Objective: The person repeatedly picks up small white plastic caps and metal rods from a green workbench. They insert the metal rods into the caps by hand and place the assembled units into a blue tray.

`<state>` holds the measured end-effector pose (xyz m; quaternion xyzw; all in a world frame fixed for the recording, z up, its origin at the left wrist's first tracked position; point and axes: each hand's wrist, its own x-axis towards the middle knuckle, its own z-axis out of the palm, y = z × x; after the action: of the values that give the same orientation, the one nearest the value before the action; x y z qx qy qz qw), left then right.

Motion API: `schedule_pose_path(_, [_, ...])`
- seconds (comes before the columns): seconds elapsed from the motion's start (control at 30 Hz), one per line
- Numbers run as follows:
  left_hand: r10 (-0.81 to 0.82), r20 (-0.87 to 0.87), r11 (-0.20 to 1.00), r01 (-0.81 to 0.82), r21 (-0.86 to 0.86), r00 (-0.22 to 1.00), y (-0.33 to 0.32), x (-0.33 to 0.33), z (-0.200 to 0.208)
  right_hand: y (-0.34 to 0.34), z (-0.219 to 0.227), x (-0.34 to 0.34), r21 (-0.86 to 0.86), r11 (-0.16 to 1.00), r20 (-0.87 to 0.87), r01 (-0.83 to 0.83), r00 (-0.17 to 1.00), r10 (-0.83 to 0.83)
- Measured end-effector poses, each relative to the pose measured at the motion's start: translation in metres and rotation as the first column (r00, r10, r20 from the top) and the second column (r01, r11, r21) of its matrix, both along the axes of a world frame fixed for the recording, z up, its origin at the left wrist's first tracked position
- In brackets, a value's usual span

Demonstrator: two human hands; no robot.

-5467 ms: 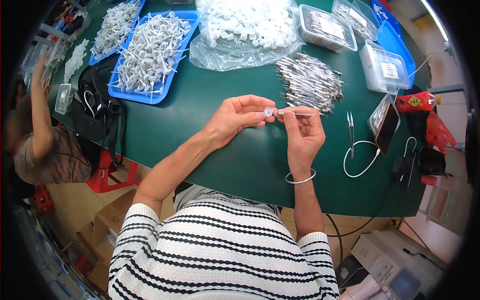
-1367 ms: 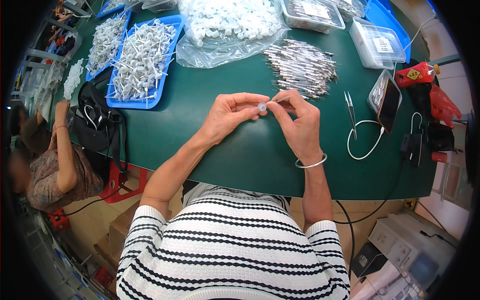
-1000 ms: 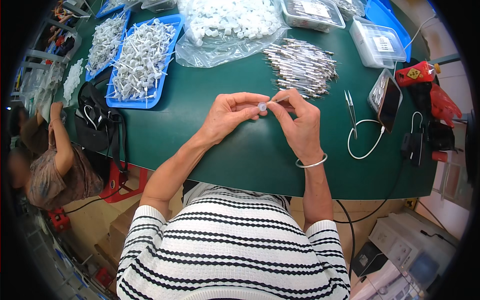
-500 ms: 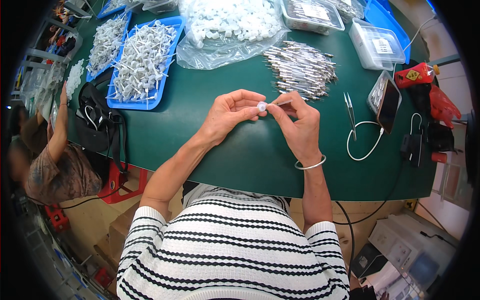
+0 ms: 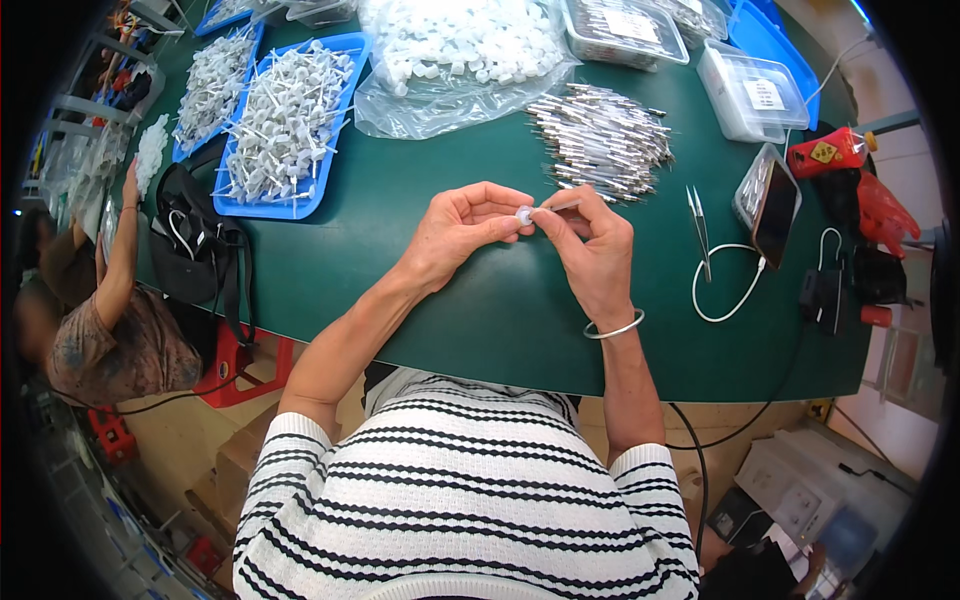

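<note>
cap, small and whitish, is sitting between the left hand's thumb and fingers, just beside the right fingertips and lying at nine o'clock from them. the left hand is pinching it narrowly, its other fingers curling behind. the right hand is holding its thumb and forefinger closed on a thin rod, and only a short stretch of that rod is showing. the rod's long axis is running nearly level, from the cap's side out to a little above three o'clock, so its hidden end is pointing toward the cap (whether it is touching or already inside, i cannot tell, since the fingertips are covering the join). both hands are staying close to the cap, but the left is the one bearing it.

a pile of rods is lying at twelve o'clock from the right hand, and tweezers are resting at three. from the left hand, a blue tray is standing at ten o'clock, and a plastic bag of white caps is spreading at twelve.

against the earliest view, the right fingertips are sitting nearer the cap and less rod is showing; against a second ago, a co-worker's arm is reaching farther up the table.
</note>
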<state>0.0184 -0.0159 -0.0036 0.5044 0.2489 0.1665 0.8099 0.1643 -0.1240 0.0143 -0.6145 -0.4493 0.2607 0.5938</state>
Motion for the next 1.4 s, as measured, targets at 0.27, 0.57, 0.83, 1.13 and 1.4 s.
schedule_pose_path(0.27, [0.062, 0.067, 0.993, -0.068, 0.099, 0.996, -0.001, 0.000, 0.001, -0.001, 0.000, 0.003, 0.009, 1.000, -0.142, -0.029, 0.989, 0.030])
schedule_pose_path(0.57, [0.111, 0.132, 0.966, -0.138, 0.216, 0.985, -0.006, 0.001, 0.003, -0.008, 0.023, 0.007, -0.269, 0.959, 0.044, -0.085, 0.994, 0.101])
schedule_pose_path(0.83, [0.041, 0.048, 0.998, -0.043, 0.048, 0.998, 0.003, -0.002, 0.002, -0.008, 0.013, 0.007, -0.136, 0.990, 0.112, -0.045, 0.992, 0.061])
schedule_pose_path(1.13, [0.072, 0.009, 0.992, -0.073, 0.099, 0.997, 0.000, -0.002, 0.002, -0.009, 0.016, 0.011, -0.094, 0.996, 0.507, -0.001, 0.860, 0.049])
schedule_pose_path(1.4, [0.052, 0.038, 0.998, -0.053, 0.030, 0.998, 0.001, 0.000, -0.001, -0.010, 0.008, 0.005, -0.110, 0.994, 0.164, -0.016, 0.986, 0.034])
